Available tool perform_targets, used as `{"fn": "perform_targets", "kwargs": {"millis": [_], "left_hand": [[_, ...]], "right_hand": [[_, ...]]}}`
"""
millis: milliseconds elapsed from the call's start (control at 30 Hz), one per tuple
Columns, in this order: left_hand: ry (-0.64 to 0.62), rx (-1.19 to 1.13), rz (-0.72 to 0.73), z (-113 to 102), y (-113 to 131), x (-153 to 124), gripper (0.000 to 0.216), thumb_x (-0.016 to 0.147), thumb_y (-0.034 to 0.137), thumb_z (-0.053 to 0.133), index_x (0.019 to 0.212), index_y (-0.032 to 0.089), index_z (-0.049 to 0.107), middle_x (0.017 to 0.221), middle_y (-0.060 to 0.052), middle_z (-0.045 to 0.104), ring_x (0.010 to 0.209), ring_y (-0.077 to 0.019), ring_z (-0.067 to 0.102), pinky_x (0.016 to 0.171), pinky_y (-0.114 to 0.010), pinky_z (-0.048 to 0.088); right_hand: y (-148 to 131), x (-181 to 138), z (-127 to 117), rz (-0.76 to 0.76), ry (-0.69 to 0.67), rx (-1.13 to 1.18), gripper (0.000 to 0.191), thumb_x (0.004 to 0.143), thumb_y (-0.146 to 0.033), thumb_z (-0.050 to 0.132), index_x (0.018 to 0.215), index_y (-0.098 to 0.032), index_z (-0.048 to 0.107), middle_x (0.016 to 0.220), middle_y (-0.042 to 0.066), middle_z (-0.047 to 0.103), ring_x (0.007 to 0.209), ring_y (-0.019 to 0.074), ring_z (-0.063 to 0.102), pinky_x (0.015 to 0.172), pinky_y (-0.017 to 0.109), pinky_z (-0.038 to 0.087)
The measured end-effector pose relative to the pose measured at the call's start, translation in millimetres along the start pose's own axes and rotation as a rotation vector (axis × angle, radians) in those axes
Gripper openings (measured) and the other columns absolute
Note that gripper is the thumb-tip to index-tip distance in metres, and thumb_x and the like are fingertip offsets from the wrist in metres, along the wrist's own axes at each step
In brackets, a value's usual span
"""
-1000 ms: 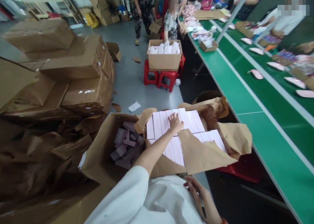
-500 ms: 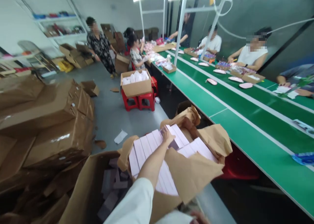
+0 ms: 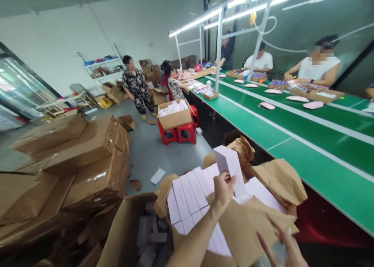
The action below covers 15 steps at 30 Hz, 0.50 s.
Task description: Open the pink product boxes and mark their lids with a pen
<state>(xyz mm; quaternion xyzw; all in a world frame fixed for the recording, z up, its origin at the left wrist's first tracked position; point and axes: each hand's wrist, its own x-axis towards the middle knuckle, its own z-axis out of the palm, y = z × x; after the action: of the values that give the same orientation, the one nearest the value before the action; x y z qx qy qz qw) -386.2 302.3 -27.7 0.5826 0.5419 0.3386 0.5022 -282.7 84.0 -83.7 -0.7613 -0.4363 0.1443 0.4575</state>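
Observation:
My left hand is closed on a narrow white box, which stands tilted above the rows of similar boxes. Those white boxes lie packed side by side in a carton lined with brown paper. At the lower right, my right hand is blurred, its fingers apart and nothing visible in them. It is near the folded-down paper flap. More white boxes lie loose inside an open carton to the left, partly in shadow.
A green conveyor table runs along the right, with pink cases on it and several people seated behind. Brown cartons are stacked at left. Red stools hold a carton of white items. A person stands farther back.
My left hand has raised a white box out of the packed rows. My right hand has come further into view at the lower right. The view has tilted up and turned left.

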Motion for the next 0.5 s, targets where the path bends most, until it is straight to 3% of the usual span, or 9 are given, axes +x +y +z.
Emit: {"fn": "perform_targets", "kwargs": {"millis": [67,133,267,333,367,433,500], "left_hand": [[-0.007,-0.145,0.062,-13.6,8.4,-39.1,0.023,0.098,0.040,0.087,0.089,0.021,0.078,0.092,-0.011,0.090,0.085,-0.0261,0.087,0.080,-0.031,0.067],[0.005,-0.294,0.082,-27.7,17.6,-74.8,0.033,0.092,0.051,0.091,0.085,0.021,0.078,0.087,-0.012,0.089,0.081,-0.0278,0.087,0.078,-0.033,0.068],[-0.026,-0.355,0.006,-56.0,30.0,-126.5,0.041,0.089,0.060,0.092,0.086,0.020,0.081,0.087,-0.012,0.089,0.081,-0.0287,0.087,0.077,-0.034,0.069],[-0.084,-0.286,0.058,-72.2,25.8,-143.2,0.037,0.092,0.058,0.090,0.095,0.021,0.086,0.093,-0.012,0.090,0.087,-0.0279,0.085,0.084,-0.036,0.069],[-0.053,-0.241,0.110,-81.0,19.9,-149.8,0.033,0.094,0.055,0.088,0.101,0.022,0.088,0.097,-0.012,0.090,0.092,-0.0276,0.084,0.091,-0.038,0.069],[0.193,-0.201,0.200,-99.2,1.2,-160.2,0.035,0.095,0.054,0.086,0.114,0.024,0.086,0.112,-0.013,0.087,0.105,-0.0282,0.079,0.106,-0.044,0.065],[0.401,-0.315,0.154,-115.7,-22.9,-167.4,0.064,0.082,0.064,0.095,0.130,0.025,0.080,0.131,-0.015,0.081,0.117,-0.0308,0.074,0.114,-0.048,0.061]], "right_hand": [[-20.8,17.1,7.1,-0.077,0.032,-0.031,0.086,0.098,-0.077,0.072,0.168,-0.028,0.057,0.155,0.014,0.074,0.143,0.0423,0.074,0.121,0.059,0.065],[-43.4,26.7,18.0,-0.143,-0.003,-0.021,0.082,0.101,-0.074,0.069,0.166,-0.024,0.058,0.158,0.016,0.073,0.145,0.0393,0.074,0.125,0.056,0.061],[-77.8,12.6,30.8,-0.020,-0.051,0.046,0.080,0.097,-0.078,0.070,0.151,-0.019,0.070,0.135,0.018,0.083,0.116,0.0382,0.085,0.100,0.051,0.071],[-87.0,3.0,27.3,0.067,-0.114,0.105,0.082,0.095,-0.077,0.071,0.152,-0.017,0.069,0.131,0.017,0.085,0.105,0.0348,0.086,0.092,0.045,0.072],[-90.1,1.3,23.8,0.105,-0.142,0.137,0.081,0.097,-0.075,0.070,0.153,-0.017,0.069,0.131,0.017,0.085,0.103,0.0332,0.086,0.090,0.042,0.071],[-94.2,4.4,15.6,0.166,-0.209,0.192,0.073,0.100,-0.070,0.065,0.150,-0.016,0.073,0.131,0.017,0.086,0.107,0.0331,0.085,0.092,0.040,0.070],[-97.1,11.8,8.8,0.200,-0.305,0.232,0.063,0.101,-0.068,0.063,0.132,-0.017,0.083,0.122,0.015,0.088,0.111,0.0359,0.085,0.094,0.040,0.069]]}}
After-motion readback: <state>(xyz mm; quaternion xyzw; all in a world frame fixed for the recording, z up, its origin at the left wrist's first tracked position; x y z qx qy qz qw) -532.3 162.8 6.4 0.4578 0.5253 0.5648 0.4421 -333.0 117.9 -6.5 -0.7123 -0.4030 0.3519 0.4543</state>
